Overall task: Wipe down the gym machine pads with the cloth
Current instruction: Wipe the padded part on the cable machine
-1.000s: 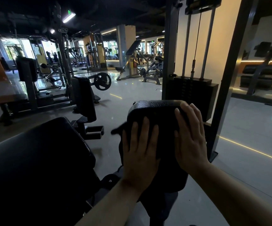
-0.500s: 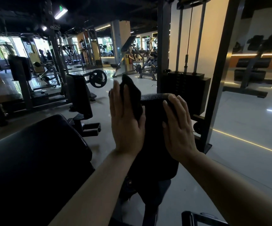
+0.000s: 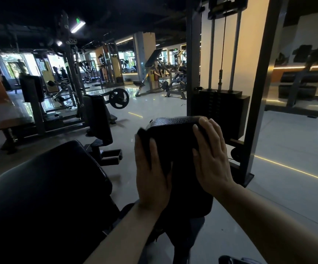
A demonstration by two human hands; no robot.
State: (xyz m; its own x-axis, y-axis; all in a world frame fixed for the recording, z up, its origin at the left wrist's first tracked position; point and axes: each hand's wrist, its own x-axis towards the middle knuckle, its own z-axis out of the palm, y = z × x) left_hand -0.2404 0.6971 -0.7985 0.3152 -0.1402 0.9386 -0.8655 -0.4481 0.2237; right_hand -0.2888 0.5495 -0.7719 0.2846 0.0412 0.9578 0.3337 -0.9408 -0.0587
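A black upright machine pad (image 3: 175, 141) stands in front of me, its textured top edge catching light. My left hand (image 3: 151, 172) lies flat on the pad's left face, pressing a dark cloth (image 3: 142, 134) whose edge pokes out above my fingertips. My right hand (image 3: 210, 155) rests flat on the pad's right side with its fingers together over the top corner, holding nothing. A second large black pad (image 3: 45, 187) sits low at the left.
The machine's weight stack (image 3: 219, 109) and steel frame post (image 3: 257, 103) stand right behind the pad. Another padded seat (image 3: 97, 119), a plate-loaded bar (image 3: 119, 98) and more machines fill the left and the background. Glossy grey floor (image 3: 287, 149) spreads to the right.
My left hand has slid down the pad's left face with the cloth after being raised near the top edge. My right hand has stayed on the pad's right side.
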